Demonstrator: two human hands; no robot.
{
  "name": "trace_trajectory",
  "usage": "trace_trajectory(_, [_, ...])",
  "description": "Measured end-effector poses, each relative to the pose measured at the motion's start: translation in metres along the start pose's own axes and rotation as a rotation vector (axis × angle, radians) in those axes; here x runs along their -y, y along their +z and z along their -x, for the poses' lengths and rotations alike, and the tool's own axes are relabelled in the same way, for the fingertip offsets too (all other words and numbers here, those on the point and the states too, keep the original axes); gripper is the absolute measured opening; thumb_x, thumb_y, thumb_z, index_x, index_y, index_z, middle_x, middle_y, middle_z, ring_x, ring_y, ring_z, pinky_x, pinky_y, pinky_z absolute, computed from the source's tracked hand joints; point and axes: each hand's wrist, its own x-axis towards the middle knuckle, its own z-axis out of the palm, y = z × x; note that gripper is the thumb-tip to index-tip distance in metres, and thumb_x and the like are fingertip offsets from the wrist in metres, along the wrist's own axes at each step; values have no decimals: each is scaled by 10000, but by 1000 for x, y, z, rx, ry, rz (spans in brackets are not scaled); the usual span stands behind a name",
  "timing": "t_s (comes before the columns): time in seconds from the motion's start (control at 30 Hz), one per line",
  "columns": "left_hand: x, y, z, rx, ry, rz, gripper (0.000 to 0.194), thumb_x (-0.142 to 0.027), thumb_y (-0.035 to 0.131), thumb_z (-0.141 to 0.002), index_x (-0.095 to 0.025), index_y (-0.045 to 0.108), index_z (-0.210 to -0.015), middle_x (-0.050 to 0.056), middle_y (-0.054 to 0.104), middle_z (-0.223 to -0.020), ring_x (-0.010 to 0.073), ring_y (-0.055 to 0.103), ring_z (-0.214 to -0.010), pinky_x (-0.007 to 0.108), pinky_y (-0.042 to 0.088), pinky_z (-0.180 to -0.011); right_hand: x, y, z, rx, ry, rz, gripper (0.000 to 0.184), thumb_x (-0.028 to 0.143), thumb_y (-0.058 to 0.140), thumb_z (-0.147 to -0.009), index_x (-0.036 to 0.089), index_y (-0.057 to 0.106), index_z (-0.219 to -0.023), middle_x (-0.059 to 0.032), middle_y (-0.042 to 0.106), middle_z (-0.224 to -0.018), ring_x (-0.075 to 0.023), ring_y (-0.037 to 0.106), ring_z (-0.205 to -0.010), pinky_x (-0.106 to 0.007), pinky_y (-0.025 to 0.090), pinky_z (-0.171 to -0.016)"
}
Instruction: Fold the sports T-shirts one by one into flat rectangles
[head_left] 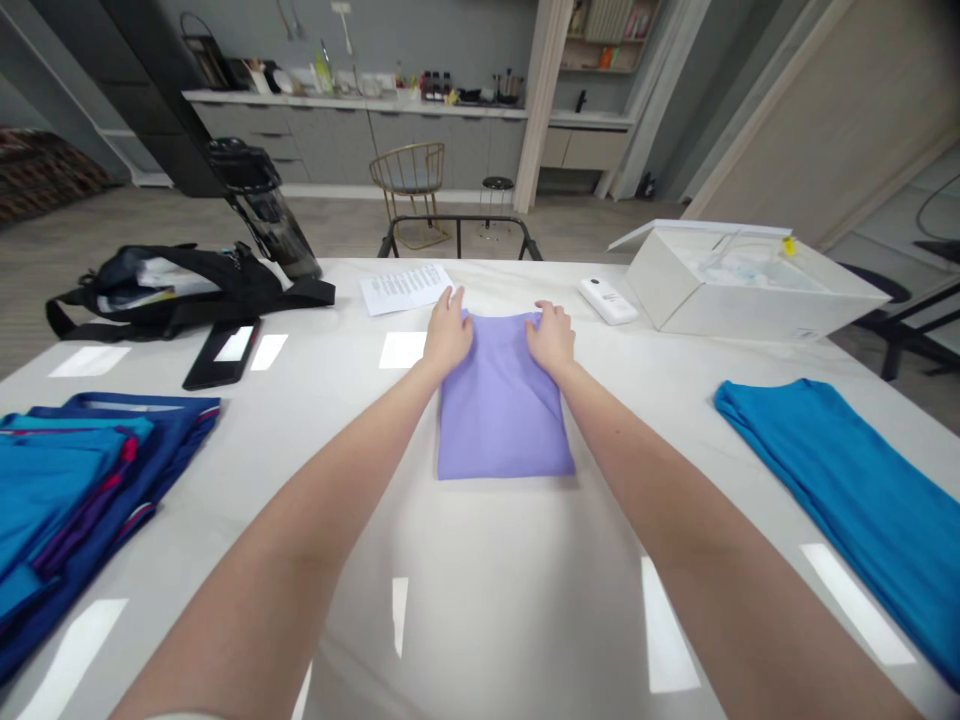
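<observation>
A folded lavender garment lies flat in the middle of the white table. My left hand rests on its far left corner, fingers stretched flat and together. My right hand presses the far right corner, its fingers curled slightly at the fold's far edge. Both arms reach straight out from me over the table.
A stack of blue folded clothes sits at the left, a teal garment at the right. Farther back lie a black bag, a dark phone, a printed sheet, a white remote and an open white box.
</observation>
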Motion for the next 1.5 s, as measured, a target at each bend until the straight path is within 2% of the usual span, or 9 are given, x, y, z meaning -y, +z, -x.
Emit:
trace_trajectory(0.1, [-8, 6, 14, 164, 236, -124, 513, -176, 421, -976, -166, 483, -1485, 149, 337, -1654, 288, 302, -1533, 512, 219, -1249, 17, 1, 19, -3, -226, 101, 451, 242, 399, -992, 155, 547, -1409, -197, 523, -1475, -348, 464, -1334, -526, 373, -1088])
trace_trajectory(0.2, [-11, 18, 16, 281, 192, -186, 506, -262, 343, -1026, -168, 473, -1506, 157, 389, -1627, 302, 332, -1520, 548, 240, -1229, 27, 8, 23, 170, -341, 127, 495, 243, 286, -1034, 174, 506, -1472, -143, 468, -1566, -298, 401, -1430, -552, 280, -1181])
trace_trajectory(0.5, [16, 22, 13, 324, -16, -286, 585, -561, 408, -994, -303, 495, -1512, 91, 361, -1653, 335, 244, -1556, 658, 48, -1238, -14, 18, 6, 346, -91, 195, 614, 532, 239, -1060, 271, 344, -1606, -80, 230, -1700, -347, 184, -1555, -744, 63, -1180])
trace_trajectory(0.67, [10, 5, 25, 202, 7, -303, 569, -434, 420, -1009, -205, 458, -1528, 156, 351, -1648, 343, 287, -1536, 618, 100, -1248, -19, 3, 18, 182, -12, 163, 598, 472, 315, -1049, 186, 415, -1565, -147, 291, -1672, -378, 251, -1522, -733, 149, -1173])
trace_trajectory(0.83, [-17, -25, 77, 235, 193, -284, 491, -366, 434, -1012, -173, 533, -1453, 177, 427, -1596, 324, 388, -1477, 558, 189, -1246, -24, -27, 55, 74, -154, 22, 478, 348, 427, -1008, 132, 592, -1401, -180, 545, -1486, -316, 485, -1365, -503, 370, -1159])
trace_trajectory(0.97, [-43, -47, 141, 358, 321, -276, 484, -431, 449, -1016, -218, 567, -1434, 140, 482, -1561, 291, 439, -1442, 463, 288, -1221, -22, -50, 104, 166, -360, -16, 488, 403, 435, -1027, 172, 583, -1430, -127, 525, -1525, -256, 457, -1414, -403, 332, -1204])
trace_trajectory(1.13, [-56, -51, 202, 536, 377, -270, 598, -536, 477, -1001, -288, 446, -1545, 112, 350, -1655, 327, 295, -1538, 532, 207, -1246, -20, -62, 158, 420, -414, 135, 556, 510, 294, -1074, 303, 395, -1580, -53, 340, -1662, -285, 291, -1531, -596, 199, -1227])
trace_trajectory(1.3, [-56, -59, 216, 526, 372, -402, 493, -393, 458, -1032, -239, 495, -1498, 147, 422, -1607, 332, 398, -1481, 500, 314, -1203, -17, -75, 178, 379, -240, 242, 588, 485, 324, -1068, 228, 349, -1597, -108, 290, -1679, -327, 265, -1529, -608, 223, -1198])
trace_trajectory(1.5, [-66, -83, 229, 481, 394, -628, 378, -75, 393, -973, -206, 619, -1247, 129, 673, -1187, 260, 632, -1103, 358, 524, -852, 4, -104, 229, 235, -460, 221, 378, 404, 519, -993, 228, 637, -1306, -139, 597, -1393, -292, 541, -1233, -444, 357, -1056])
